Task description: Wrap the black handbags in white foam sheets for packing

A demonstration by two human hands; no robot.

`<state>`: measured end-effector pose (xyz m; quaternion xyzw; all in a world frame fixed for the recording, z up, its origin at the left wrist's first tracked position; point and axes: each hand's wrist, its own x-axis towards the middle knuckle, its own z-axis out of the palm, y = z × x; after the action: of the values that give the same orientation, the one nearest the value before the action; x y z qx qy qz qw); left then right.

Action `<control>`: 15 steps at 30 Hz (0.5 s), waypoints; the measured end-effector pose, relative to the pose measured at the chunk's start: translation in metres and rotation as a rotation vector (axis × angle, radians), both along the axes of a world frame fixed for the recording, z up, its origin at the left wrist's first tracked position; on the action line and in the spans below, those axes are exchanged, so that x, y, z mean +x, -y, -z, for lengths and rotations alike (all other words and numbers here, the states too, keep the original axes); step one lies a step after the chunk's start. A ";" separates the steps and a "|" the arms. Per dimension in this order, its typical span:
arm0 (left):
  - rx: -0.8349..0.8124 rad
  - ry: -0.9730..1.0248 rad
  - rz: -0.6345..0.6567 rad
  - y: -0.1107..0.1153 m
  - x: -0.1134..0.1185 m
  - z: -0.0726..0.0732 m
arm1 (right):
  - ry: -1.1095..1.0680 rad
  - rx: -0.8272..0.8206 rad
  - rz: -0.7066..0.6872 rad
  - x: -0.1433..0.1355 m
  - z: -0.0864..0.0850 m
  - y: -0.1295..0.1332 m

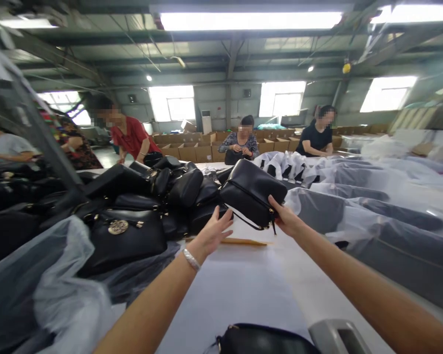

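Note:
A black handbag (256,189) with gold-coloured fittings is held up, tilted, over the white table (243,280). My right hand (286,216) grips its right edge, thumb on the near face. Beside its lower left corner is my left hand (213,235), fingers spread; whether a fingertip touches the bag I cannot tell. A silvery bracelet (191,259) circles my left wrist. Under the hands lies a yellow strip (243,242). Another black bag (268,340) shows partly at the bottom edge.
Black bags (129,236) are heaped at the left, by crumpled clear plastic (70,275). Plastic-wrapped bags (387,241) line the right. A grey tape-dispenser-like object (337,337) sits near me. Several people work across the table, before cardboard boxes (195,152). A metal post (47,123) slants at left.

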<state>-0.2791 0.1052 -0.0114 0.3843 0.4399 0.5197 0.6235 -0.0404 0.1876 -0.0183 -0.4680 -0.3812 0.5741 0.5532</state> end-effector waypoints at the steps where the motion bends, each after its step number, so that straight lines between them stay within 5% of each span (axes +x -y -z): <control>1: 0.032 0.066 -0.012 0.013 0.003 -0.010 | 0.006 0.013 -0.071 -0.012 -0.012 0.015; 5: 0.203 0.486 -0.261 0.056 -0.004 -0.050 | 0.091 0.151 -0.359 -0.065 -0.064 0.064; 10: 0.379 0.366 -0.560 0.110 -0.089 -0.120 | 0.152 0.361 -0.644 -0.106 -0.116 0.101; 12: 0.408 0.208 -0.835 0.136 -0.137 -0.155 | 0.183 0.304 -0.629 -0.112 -0.115 0.109; 15: 0.387 0.201 -0.950 0.155 -0.215 -0.189 | 0.198 0.098 -0.511 -0.107 -0.084 0.100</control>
<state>-0.4943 -0.0502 0.1778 0.1986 0.3997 0.8513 0.2757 -0.1477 0.0871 0.0652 -0.3832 -0.5664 0.6274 0.3725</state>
